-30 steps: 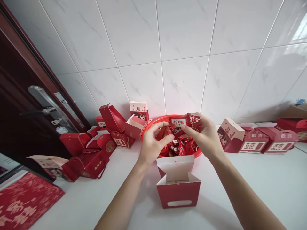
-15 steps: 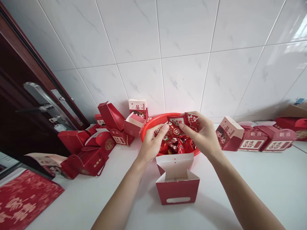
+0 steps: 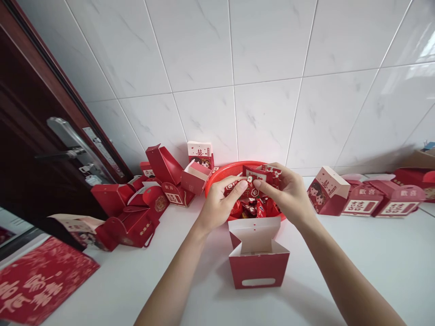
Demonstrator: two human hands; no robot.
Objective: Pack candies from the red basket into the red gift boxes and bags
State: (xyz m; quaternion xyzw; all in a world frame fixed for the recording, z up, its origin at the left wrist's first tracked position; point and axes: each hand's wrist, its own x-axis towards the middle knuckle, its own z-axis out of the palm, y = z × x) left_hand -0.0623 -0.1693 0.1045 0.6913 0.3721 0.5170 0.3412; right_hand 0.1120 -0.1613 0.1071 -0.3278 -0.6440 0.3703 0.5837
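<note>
Both hands are over a red plastic basket (image 3: 224, 172) of wrapped candies (image 3: 261, 209). My left hand (image 3: 220, 199) pinches a red flower-patterned candy packet (image 3: 249, 192) between thumb and fingers. My right hand (image 3: 288, 192) is closed on more red packets (image 3: 257, 174), its thumb tip close to the left one; how many it holds is hidden by the overlap. Just in front of the basket stands a red paper gift box (image 3: 260, 267), upright with its top open and white inside showing.
Several red gift boxes (image 3: 132, 224) cluster on the left, by a dark door with a metal handle (image 3: 68, 136). More boxes (image 3: 363, 201) line the right side. A red printed bag or card (image 3: 44, 280) lies at lower left. White tiles (image 3: 265, 122) form the wall behind.
My hands have drawn closer together, bringing the packets they hold against each other. The view has shifted slightly, so the scene sits a little further right. The open box stands as before.
</note>
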